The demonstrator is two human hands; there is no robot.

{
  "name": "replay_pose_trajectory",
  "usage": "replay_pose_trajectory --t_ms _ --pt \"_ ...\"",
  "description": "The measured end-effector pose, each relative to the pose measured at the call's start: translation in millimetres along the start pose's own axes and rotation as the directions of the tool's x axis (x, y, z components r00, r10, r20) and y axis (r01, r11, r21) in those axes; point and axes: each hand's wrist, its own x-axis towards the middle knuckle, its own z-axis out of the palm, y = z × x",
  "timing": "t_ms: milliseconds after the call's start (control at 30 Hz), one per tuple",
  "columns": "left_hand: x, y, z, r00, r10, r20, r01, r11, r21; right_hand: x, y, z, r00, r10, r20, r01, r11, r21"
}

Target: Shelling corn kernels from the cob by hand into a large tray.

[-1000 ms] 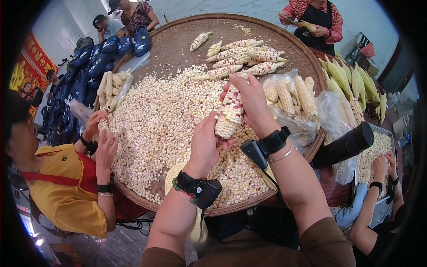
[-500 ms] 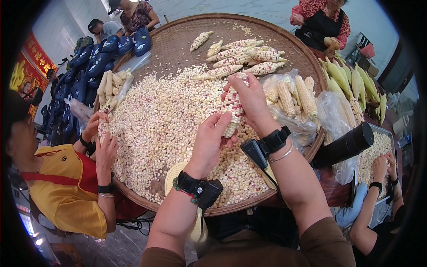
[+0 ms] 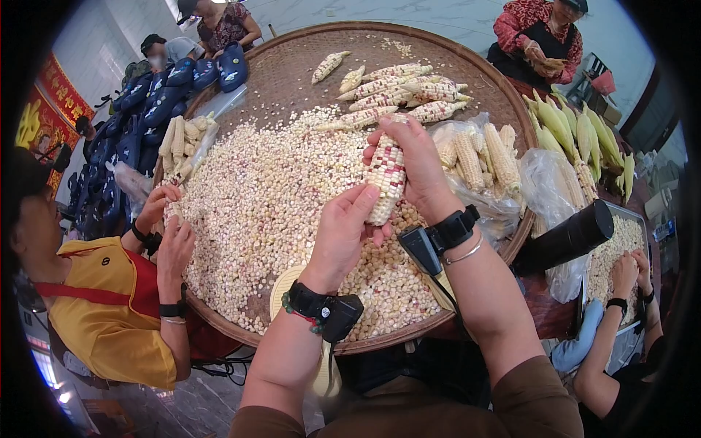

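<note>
Between my hands is a corn cob (image 3: 386, 174) with white and dark red kernels, tilted above a heap of loose kernels (image 3: 263, 197). My right hand (image 3: 410, 150) is wrapped round its upper end. Lower down, my left hand (image 3: 347, 223) grips the bottom end, thumb pressed on the kernels and fingertips curled behind. Some bare patches show near the cob's lower end. Beyond my hands, several unshelled cobs (image 3: 409, 91) lie on the large round woven tray (image 3: 292, 66).
Stripped cobs fill plastic bags at right (image 3: 475, 164) and left (image 3: 182, 142). A black bottle (image 3: 566, 237) stands by the tray's right rim, near husked corn (image 3: 584, 135). At left, a person in a yellow vest (image 3: 120, 306) works a cob; another's hands (image 3: 631, 274) are over a kernel tray.
My right hand has shifted slightly on the cob, which has turned to show more dark red kernels. The person at the far right has brought both hands together.
</note>
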Motion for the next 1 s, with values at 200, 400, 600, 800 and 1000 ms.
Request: replay_pose_trajectory --t_ms 200,400,600,800,1000 --pt "0.1 -0.8 -2.5 1.000 0.008 0.028 -0.008 1.000 -0.021 2.2 1.3 -2.5 0.998 0.028 -0.050 -0.027 1.000 0.010" --pt "7.6 -8.7 -6.5 0.997 -0.062 0.039 0.071 0.964 -0.258 4.8 5.6 -5.3 0.996 0.026 -0.088 -0.027 1.000 -0.015" --pt "7.1 -4.6 -1.0 0.995 -0.093 -0.031 0.075 0.927 -0.368 3.7 6.7 -4.0 0.997 0.007 -0.074 -0.011 0.998 -0.055" --pt "5.1 -7.0 -4.1 0.996 -0.086 -0.030 0.084 0.994 -0.068 1.8 8.6 -2.7 0.999 -0.022 -0.036 0.016 0.988 -0.151" --pt "4.5 -7.1 -3.0 0.995 -0.079 -0.069 0.077 0.997 -0.028 1.7 8.8 -2.6 0.999 -0.007 -0.047 0.000 0.989 -0.149"
